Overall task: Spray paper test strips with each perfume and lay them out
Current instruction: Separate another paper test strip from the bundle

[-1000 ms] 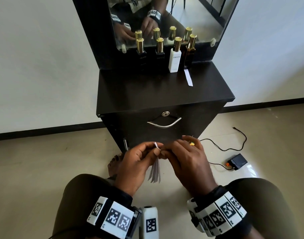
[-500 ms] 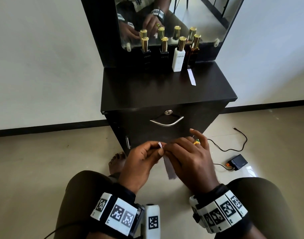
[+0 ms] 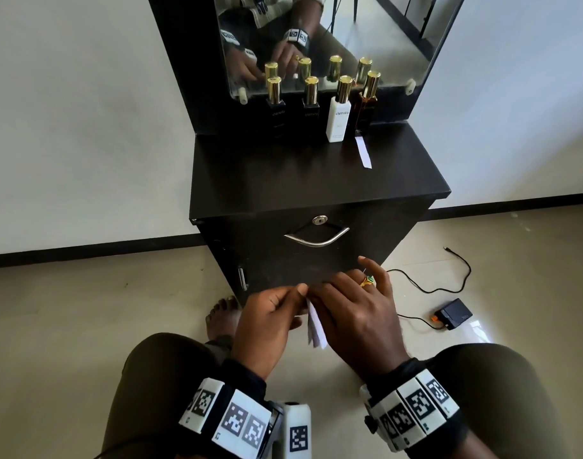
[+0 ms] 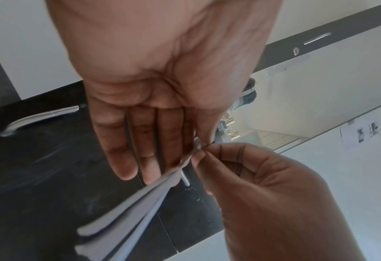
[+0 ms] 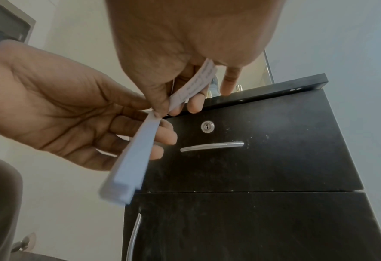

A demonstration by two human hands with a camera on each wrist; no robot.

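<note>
In front of the cabinet's drawer, my left hand (image 3: 296, 293) pinches the top of a small bunch of white paper strips (image 3: 315, 329) that hangs down between my hands. My right hand (image 3: 316, 293) pinches one strip (image 5: 198, 83) at the same top end, and that strip runs back under its palm. On the cabinet top (image 3: 283, 180), four gold-capped perfume bottles stand in a row at the mirror: two black (image 3: 276, 109) (image 3: 311, 106), one white (image 3: 339, 114), one amber (image 3: 366, 104). A single strip (image 3: 364, 153) lies flat in front of the amber bottle.
The black cabinet has a drawer with a metal handle (image 3: 316, 238) and a lock just beyond my hands. A mirror (image 3: 333, 34) backs the bottles. On the floor to the right lie a small black device (image 3: 452, 314) and its cable. My knees flank the hands, and a bare foot (image 3: 222, 318) rests by the cabinet.
The hanging bunch has swung from straight down to slanting under my right palm. My right fingers have spread, with the little finger lifted. Both hands stay pinched together at the strips' top.
</note>
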